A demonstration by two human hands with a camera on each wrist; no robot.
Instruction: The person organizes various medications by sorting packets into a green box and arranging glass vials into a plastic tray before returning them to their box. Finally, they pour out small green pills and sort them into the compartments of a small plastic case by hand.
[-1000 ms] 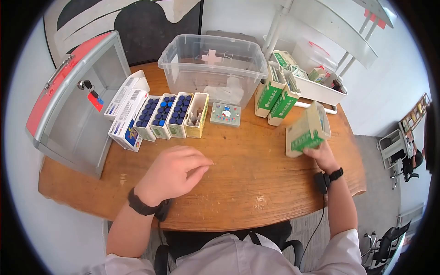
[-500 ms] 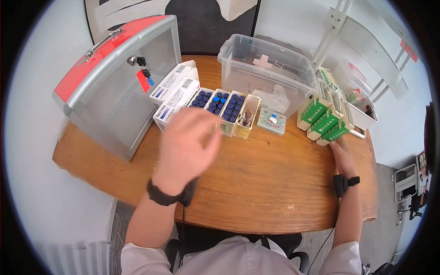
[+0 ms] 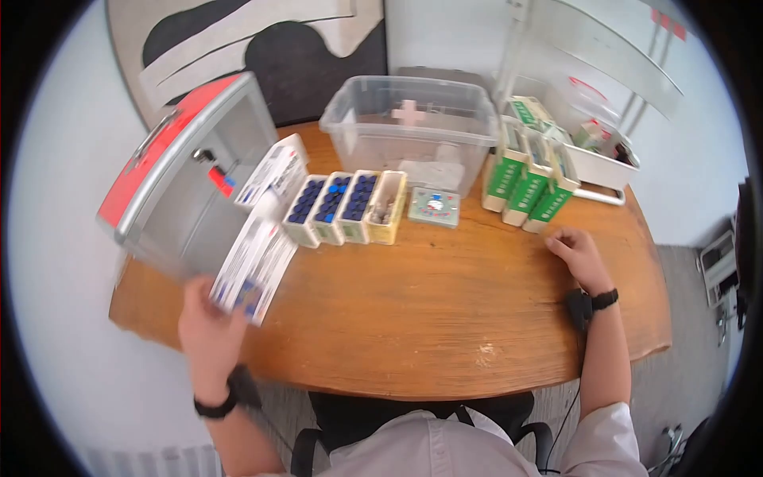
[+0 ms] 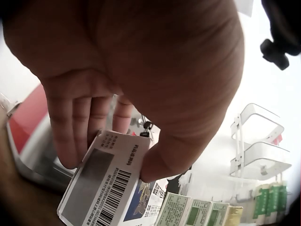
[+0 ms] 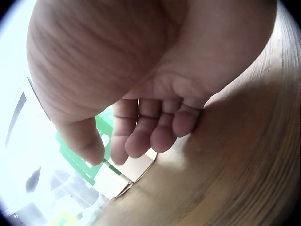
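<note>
My left hand (image 3: pixel 211 330) pinches one end of a white medicine box (image 3: pixel 258 258), thumb on one side and fingers on the other. A barcode label on the box (image 4: pixel 110 188) fills the lower part of the left wrist view. Behind it, a second white medicine box (image 3: pixel 272 176) stands by the red-topped clear case (image 3: pixel 187 191). On the right, my right hand (image 3: pixel 582 258) rests low over the table with loosely bent fingers and nothing in them. Right in front of its fingertips stands the nearest of three green-and-cream boxes (image 3: pixel 550 205), lined up in a row.
Three boxes of blue-capped vials (image 3: pixel 327 208) and a yellowish open box (image 3: pixel 385 228) form a row mid-table. Beside them lies a small decorated case (image 3: pixel 434 207). A clear plastic bin (image 3: pixel 358 135) and a white shelf tray (image 3: pixel 596 167) stand behind. Keys hang from the case's lock.
My right hand has set the green-and-cream box beside the other two and let go. My left hand has taken hold of the front white box and pulled it toward the table's near left.
</note>
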